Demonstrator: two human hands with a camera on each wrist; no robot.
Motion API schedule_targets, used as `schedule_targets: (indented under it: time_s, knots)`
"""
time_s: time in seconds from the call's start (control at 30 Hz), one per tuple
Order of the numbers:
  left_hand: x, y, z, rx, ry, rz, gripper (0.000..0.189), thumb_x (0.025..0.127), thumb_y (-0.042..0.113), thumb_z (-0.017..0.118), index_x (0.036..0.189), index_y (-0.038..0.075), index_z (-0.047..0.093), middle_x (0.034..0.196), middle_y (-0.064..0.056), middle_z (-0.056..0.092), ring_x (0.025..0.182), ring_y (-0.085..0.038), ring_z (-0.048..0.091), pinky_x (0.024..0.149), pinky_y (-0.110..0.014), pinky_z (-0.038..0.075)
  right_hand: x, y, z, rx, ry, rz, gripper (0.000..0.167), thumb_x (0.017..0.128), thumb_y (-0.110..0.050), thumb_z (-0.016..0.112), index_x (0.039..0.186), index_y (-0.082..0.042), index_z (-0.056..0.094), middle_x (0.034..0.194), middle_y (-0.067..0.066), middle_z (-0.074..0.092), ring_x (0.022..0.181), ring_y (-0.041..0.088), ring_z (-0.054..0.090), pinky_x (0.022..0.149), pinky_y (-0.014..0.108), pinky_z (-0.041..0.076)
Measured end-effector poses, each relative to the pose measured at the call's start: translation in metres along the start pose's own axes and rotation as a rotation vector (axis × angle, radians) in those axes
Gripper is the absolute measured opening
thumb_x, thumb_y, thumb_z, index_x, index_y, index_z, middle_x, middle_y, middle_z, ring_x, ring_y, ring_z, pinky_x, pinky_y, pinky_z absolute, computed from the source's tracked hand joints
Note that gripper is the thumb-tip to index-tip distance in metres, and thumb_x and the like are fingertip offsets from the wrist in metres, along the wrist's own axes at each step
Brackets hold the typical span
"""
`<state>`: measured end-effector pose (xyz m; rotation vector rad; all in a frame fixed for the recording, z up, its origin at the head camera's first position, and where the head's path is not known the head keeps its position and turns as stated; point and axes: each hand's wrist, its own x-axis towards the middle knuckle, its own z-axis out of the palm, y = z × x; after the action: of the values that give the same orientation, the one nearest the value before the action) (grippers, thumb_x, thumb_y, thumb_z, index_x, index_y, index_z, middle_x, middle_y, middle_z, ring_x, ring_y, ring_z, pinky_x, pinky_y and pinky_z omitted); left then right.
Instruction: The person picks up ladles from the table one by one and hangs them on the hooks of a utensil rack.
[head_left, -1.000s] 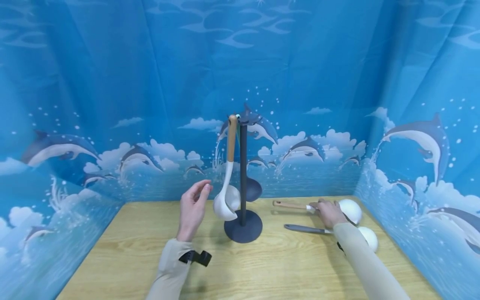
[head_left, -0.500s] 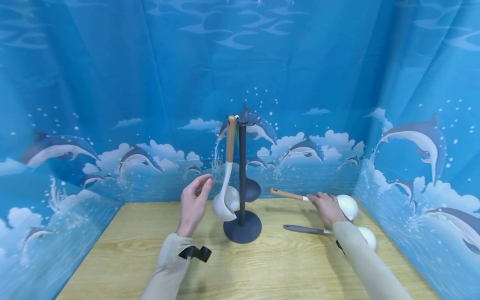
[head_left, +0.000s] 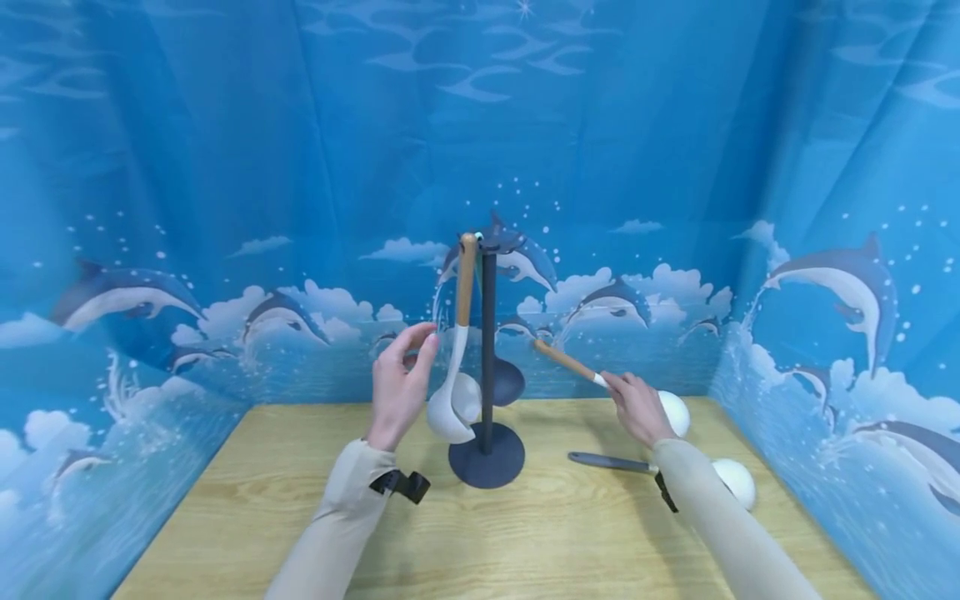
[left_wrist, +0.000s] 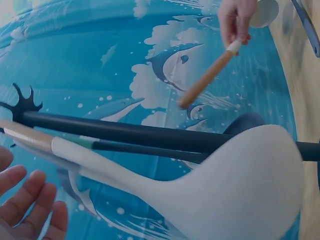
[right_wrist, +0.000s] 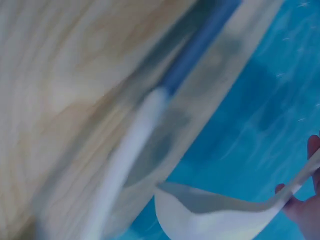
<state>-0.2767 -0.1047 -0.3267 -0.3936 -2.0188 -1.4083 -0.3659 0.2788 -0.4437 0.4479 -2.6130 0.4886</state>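
Observation:
My right hand [head_left: 639,410] grips the white neck of a ladle with a wooden handle [head_left: 566,361]. Its handle slants up toward the stand, and its white bowl [right_wrist: 210,217] shows below the fingers in the right wrist view. A black utensil stand [head_left: 487,333] rises mid-table. On it hang a second white ladle [head_left: 450,412] with a wooden handle and a dark ladle [head_left: 507,382]. Just left of the hanging white ladle, my left hand [head_left: 401,387] is raised with thumb and fingers apart, holding nothing; its fingers [left_wrist: 37,200] show beside that ladle's handle in the left wrist view.
Nearer than my right hand, a grey-handled ladle [head_left: 611,462] lies on the wooden table [head_left: 555,533], its white bowl partly behind my right sleeve. A blue dolphin-print curtain [head_left: 360,167] encloses the back and both sides. The stand's round base [head_left: 487,467] sits between my hands.
My right hand has lifted the wooden-handled ladle, handle end rising first, and brought it slightly left. My left hand has moved up and a little right, closer to the hanging ladle's handle.

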Motion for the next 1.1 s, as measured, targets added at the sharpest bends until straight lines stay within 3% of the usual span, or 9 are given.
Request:
schedule_targets:
  time_s: [0.07, 0.23, 0.53, 0.7, 0.8, 1.1]
  knots:
    - [0.004, 0.003, 0.001, 0.001, 0.016, 0.040, 0.029, 0.102, 0.032, 0.053, 0.124, 0.016, 0.066, 0.116, -0.004, 0.069, 0.103, -0.017, 0.064, 0.086, -0.039, 0.053, 0.004, -0.008, -0.001, 0.074, 0.013, 0.018, 0.036, 0.101, -0.009, 0.053, 0.136, -0.004, 0.057, 0.092, 0.012, 0.060, 0.074, 0.024, 0.053, 0.062, 0.038, 0.044]
    - [0.017, 0.012, 0.005, 0.031, 0.044, 0.121, 0.032, 0.102, 0.033, 0.052, 0.125, 0.015, 0.066, 0.116, -0.005, 0.068, 0.102, -0.017, 0.063, 0.083, -0.036, 0.053, 0.014, -0.030, -0.006, 0.230, 0.036, 0.059, 0.039, 0.103, -0.011, 0.048, 0.141, -0.003, 0.051, 0.101, 0.015, 0.060, 0.081, 0.024, 0.055, 0.067, 0.037, 0.046]
    - [0.034, 0.029, 0.009, 0.059, 0.082, 0.216, 0.034, 0.103, 0.032, 0.052, 0.129, 0.014, 0.064, 0.123, -0.005, 0.066, 0.100, -0.019, 0.062, 0.080, -0.037, 0.053, 0.028, -0.062, -0.016, 0.342, 0.100, 0.062, 0.039, 0.103, -0.013, 0.050, 0.140, -0.003, 0.052, 0.099, 0.016, 0.060, 0.073, 0.021, 0.051, 0.062, 0.032, 0.043]
    - [0.042, 0.039, 0.011, 0.075, 0.098, 0.288, 0.034, 0.103, 0.028, 0.053, 0.131, 0.012, 0.063, 0.129, -0.007, 0.064, 0.108, -0.022, 0.061, 0.086, -0.039, 0.053, 0.032, -0.073, -0.022, 0.426, 0.093, 0.099, 0.041, 0.104, -0.016, 0.049, 0.144, -0.005, 0.048, 0.111, 0.018, 0.061, 0.098, 0.031, 0.062, 0.084, 0.047, 0.055]
    - [0.049, 0.043, 0.014, 0.070, 0.103, 0.296, 0.034, 0.102, 0.027, 0.053, 0.131, 0.010, 0.063, 0.130, -0.007, 0.063, 0.113, -0.021, 0.060, 0.088, -0.040, 0.052, 0.034, -0.079, -0.025, 0.472, 0.086, 0.110, 0.043, 0.104, -0.018, 0.048, 0.146, -0.008, 0.046, 0.116, 0.017, 0.061, 0.107, 0.033, 0.062, 0.093, 0.049, 0.053]
    - [0.066, 0.055, 0.021, 0.120, 0.105, 0.292, 0.037, 0.102, 0.028, 0.054, 0.133, 0.010, 0.061, 0.136, -0.008, 0.059, 0.127, -0.021, 0.052, 0.102, -0.041, 0.047, 0.048, -0.103, -0.036, 0.559, 0.078, 0.097, 0.043, 0.106, -0.021, 0.045, 0.148, -0.014, 0.045, 0.123, 0.017, 0.062, 0.110, 0.032, 0.063, 0.095, 0.049, 0.052]
